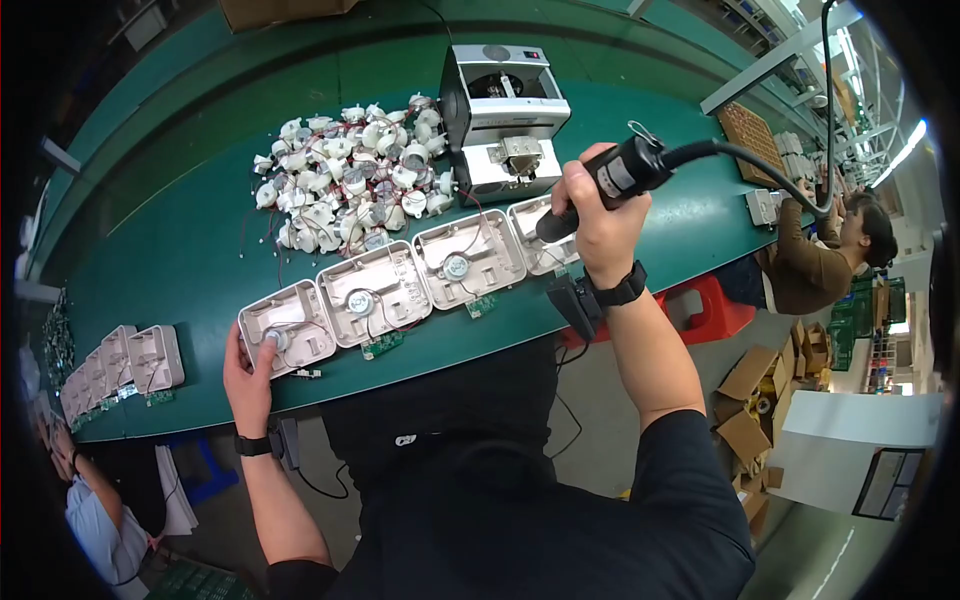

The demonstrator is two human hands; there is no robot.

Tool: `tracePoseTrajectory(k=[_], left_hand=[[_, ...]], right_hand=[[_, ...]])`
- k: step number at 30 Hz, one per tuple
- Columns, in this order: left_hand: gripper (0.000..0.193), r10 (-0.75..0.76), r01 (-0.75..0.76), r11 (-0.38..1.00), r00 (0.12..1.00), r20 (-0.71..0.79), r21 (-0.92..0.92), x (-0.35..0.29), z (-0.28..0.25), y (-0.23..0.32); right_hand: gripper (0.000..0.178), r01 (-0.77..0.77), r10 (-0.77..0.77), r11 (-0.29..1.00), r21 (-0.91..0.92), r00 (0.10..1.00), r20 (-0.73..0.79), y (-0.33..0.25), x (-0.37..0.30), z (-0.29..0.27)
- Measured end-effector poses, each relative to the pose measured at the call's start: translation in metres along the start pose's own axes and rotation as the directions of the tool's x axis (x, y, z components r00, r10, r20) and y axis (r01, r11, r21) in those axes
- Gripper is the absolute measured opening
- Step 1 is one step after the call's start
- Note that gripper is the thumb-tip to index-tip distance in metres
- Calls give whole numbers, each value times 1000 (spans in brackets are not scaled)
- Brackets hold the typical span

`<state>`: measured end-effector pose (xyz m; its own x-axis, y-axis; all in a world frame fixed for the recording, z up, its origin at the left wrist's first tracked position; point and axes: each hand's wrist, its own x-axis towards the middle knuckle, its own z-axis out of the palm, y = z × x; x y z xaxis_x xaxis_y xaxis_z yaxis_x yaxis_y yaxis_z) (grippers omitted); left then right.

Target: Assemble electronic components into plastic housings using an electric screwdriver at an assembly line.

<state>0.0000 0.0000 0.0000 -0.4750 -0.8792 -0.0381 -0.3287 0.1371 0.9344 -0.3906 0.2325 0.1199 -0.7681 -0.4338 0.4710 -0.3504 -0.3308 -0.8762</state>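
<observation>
Far left of the long green desk (200, 250): a row of finished white plastic housings (125, 362), set aside

Left hand (247, 372): fingers spread flat on the leftmost open white plastic tray-shaped housing (290, 325), fingertips pinning a small round white motor (276, 338) in its seat. Not a closed grip, only a press

Next three housings in the row (420, 275) each carry a motor with thin red leads and a small green circuit board at the near edge. Behind them, a loose heap of white geared motors (350, 180), then a grey box-shaped screw feeder (503, 120)

Right hand (598, 215): fingers wrapped tight round a black corded electric screwdriver (610, 182), held above the rightmost housing, bit not clearly visible

Judgement: keep the motor pressed square and flat, leads clear of the screw boss, driver upright before contact; a tilted bit could slip or strip the plastic
</observation>
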Motion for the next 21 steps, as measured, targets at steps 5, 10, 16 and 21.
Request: tracePoseTrajectory(k=[5, 10, 16, 21], left_hand=[[65, -105, 105, 994, 992, 68, -9, -5, -1, 8], [67, -49, 50, 998, 998, 43, -31, -5, 4, 0], [69, -17, 18, 998, 1000, 25, -59, -5, 3, -3], [68, 0, 1, 999, 1000, 28, -39, -5, 4, -5]], right_hand=[[12, -56, 57, 998, -20, 998, 37, 0, -2, -2], [14, -20, 20, 1000, 20, 1000, 4, -2, -8, -8], [16, 5, -5, 999, 49, 1000, 3, 0, -11, -14], [15, -3, 7, 996, 90, 999, -41, 1, -11, -18]])
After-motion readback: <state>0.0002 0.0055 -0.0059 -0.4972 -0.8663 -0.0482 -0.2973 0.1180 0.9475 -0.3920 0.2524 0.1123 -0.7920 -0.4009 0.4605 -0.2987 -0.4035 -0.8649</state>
